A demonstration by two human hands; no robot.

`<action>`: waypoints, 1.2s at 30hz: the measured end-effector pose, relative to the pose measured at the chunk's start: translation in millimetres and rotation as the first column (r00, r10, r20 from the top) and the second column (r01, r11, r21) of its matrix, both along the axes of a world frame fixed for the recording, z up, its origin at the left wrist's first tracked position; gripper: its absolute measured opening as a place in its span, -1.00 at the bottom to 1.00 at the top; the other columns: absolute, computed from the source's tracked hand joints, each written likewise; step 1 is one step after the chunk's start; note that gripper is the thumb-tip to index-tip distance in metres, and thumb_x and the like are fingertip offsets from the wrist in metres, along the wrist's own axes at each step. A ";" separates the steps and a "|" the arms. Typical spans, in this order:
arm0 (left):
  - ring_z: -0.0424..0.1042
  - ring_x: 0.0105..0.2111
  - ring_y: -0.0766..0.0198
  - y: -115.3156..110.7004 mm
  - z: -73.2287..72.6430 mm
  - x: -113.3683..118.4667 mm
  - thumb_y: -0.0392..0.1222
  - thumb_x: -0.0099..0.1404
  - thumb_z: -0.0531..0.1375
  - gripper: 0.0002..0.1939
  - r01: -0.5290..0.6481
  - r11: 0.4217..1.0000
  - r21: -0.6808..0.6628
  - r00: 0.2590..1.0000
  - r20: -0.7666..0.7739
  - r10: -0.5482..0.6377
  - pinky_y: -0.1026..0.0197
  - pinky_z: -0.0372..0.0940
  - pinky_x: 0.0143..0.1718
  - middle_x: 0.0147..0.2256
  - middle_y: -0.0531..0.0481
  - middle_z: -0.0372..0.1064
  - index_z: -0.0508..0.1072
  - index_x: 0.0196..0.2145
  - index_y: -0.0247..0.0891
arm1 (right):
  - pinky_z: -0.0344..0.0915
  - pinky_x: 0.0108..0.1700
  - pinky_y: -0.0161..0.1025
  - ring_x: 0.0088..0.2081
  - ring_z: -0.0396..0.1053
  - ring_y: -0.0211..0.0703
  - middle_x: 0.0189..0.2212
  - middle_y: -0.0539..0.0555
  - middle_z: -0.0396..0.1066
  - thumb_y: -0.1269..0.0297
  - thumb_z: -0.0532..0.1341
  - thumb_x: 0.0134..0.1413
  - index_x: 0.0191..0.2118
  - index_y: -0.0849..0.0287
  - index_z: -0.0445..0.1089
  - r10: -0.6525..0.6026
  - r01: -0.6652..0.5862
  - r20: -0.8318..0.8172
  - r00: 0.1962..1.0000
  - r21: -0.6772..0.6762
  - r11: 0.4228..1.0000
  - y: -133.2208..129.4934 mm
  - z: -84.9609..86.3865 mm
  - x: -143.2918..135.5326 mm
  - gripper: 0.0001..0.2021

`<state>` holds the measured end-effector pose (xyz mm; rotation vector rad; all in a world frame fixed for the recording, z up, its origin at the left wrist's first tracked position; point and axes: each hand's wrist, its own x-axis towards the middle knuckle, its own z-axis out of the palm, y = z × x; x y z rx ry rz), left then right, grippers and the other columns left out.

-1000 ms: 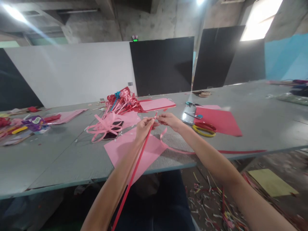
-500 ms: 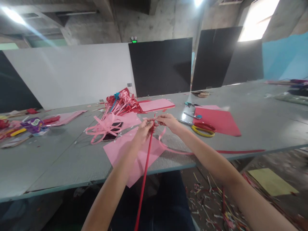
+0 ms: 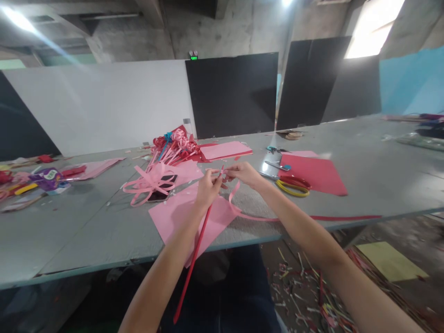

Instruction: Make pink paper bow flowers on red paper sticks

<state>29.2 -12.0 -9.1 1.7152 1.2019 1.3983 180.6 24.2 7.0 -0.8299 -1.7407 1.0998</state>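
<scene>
My left hand [image 3: 208, 188] is closed around the upper part of a thin red stick [image 3: 194, 254], which slants down past the table edge over my lap. My right hand [image 3: 245, 174] meets it at the stick's top, fingers pinched on the end of a pink paper strip [image 3: 255, 218]. The strip curls down from there and trails right along the table, partly behind my right forearm. Exactly how the strip sits on the stick tip is hidden by my fingers. Under my left hand lies a pink paper sheet [image 3: 180, 208].
Looped pink strips [image 3: 149, 185] lie over a dark phone [image 3: 163, 189] on the left. Behind them is a heap of red and pink curled-ribbon sticks [image 3: 176, 145]. Yellow-handled scissors [image 3: 293, 188] rest by red paper [image 3: 322, 173] at right. Paper scraps [image 3: 294, 291] litter the floor.
The stick has turned: its lower end swung left and up, so its tip now shows. My left hand has rolled over around it. My right hand stays pinched at the top.
</scene>
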 end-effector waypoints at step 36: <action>0.30 -0.70 0.47 10.3 -3.9 1.9 -0.23 0.18 0.07 -0.88 0.064 0.989 -0.136 0.988 0.147 -0.044 0.42 0.06 -0.71 -0.53 0.07 0.39 0.28 -0.30 -0.31 | 0.06 -0.45 -0.32 -0.56 0.14 -0.38 -0.66 -0.06 0.26 0.18 0.22 -0.14 -0.55 0.25 0.40 -0.033 0.042 0.069 0.997 -0.129 0.991 -4.3 9.7 -5.4 -0.79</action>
